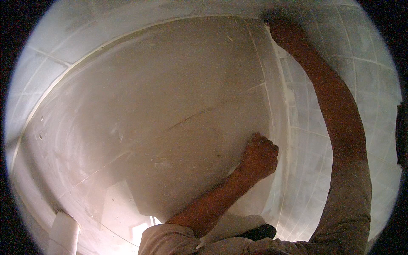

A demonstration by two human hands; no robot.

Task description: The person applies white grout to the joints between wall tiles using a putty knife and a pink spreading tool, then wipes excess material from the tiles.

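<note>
A single head-worn fisheye view, close to a pale plastered wall panel [161,106], facing it squarely; both forearms enter from the lower edge, and tiled wall [361,76] curves at right.

Large pale plastered wall panel [161,106] with faint scratches and seam lines, white tiled wall [365,76] to the right, white pipe [63,233] at lower left, warm dim light, bright patch near bottom

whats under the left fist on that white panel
The left hand is closed into a fist pressed against the white panel. Only the panel's smooth, scuffed surface shows around it. Whatever the fist may grip or cover is hidden by the fingers.
</note>
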